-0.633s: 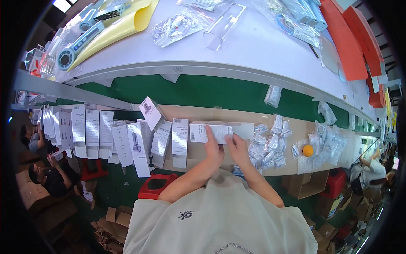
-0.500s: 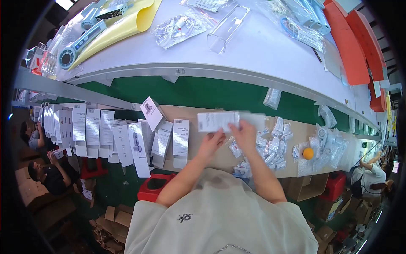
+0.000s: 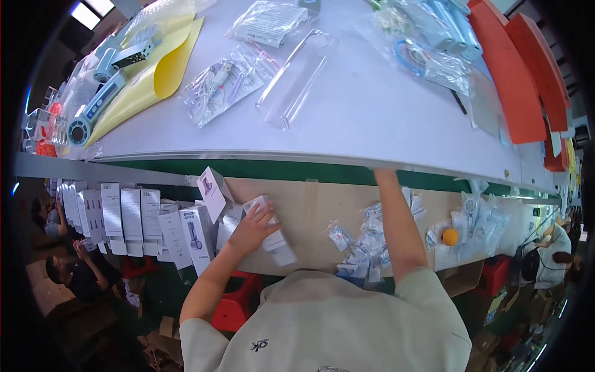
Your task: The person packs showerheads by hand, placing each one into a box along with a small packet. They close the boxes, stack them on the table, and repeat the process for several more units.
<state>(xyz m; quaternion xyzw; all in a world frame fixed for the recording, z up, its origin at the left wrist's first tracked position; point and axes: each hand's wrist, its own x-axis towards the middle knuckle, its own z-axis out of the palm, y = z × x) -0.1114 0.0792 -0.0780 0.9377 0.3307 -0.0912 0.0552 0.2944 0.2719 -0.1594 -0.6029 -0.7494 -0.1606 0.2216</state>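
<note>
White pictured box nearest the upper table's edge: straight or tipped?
Tipped: the box sits askew near the left hand, its edges slanting against the straighter white boxes farther left.

Left fingers [image 3: 266, 218] on white box [image 3: 282, 253], clear packets [image 3: 370, 240] (heaped)

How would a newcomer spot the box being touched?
Look below the big white table to the tan bench. Follow its row of white boxes to the right end. That last box alone has the person's left hand on it.
</note>
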